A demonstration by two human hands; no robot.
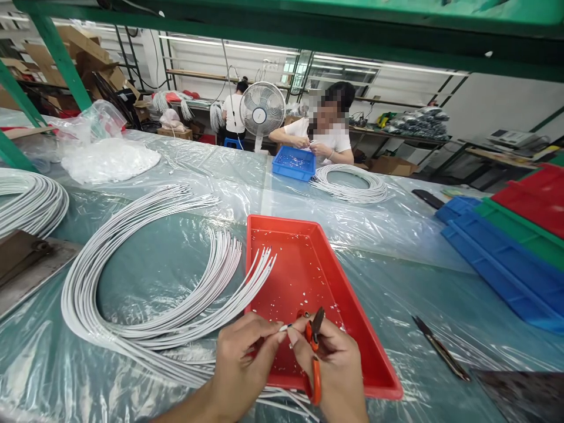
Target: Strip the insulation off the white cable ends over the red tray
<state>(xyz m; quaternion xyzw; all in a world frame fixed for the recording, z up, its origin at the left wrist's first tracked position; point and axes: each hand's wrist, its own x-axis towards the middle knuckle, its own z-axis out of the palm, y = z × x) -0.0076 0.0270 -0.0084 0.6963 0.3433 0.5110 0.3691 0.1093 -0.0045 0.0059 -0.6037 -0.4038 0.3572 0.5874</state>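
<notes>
Head view looks down on the bench (396, 282), sheeted in clear plastic, with the red tray (308, 276) lying straight ahead of me. Just left of the tray sweeps the big arc of white cables (132, 282), their cut ends fanning over the tray's left rim. Over the tray's near end, my left hand (240, 364) closes its grip on one cable end (285, 327), thumb and forefinger pinched shut around it. My right hand (339, 367) closes its grip on the orange-handled cutters (314, 352) while its fingertips meet the same cable end. Working well here, I judge, means keeping the tip above the tray so trimmings fall among the white scraps (304, 294).
</notes>
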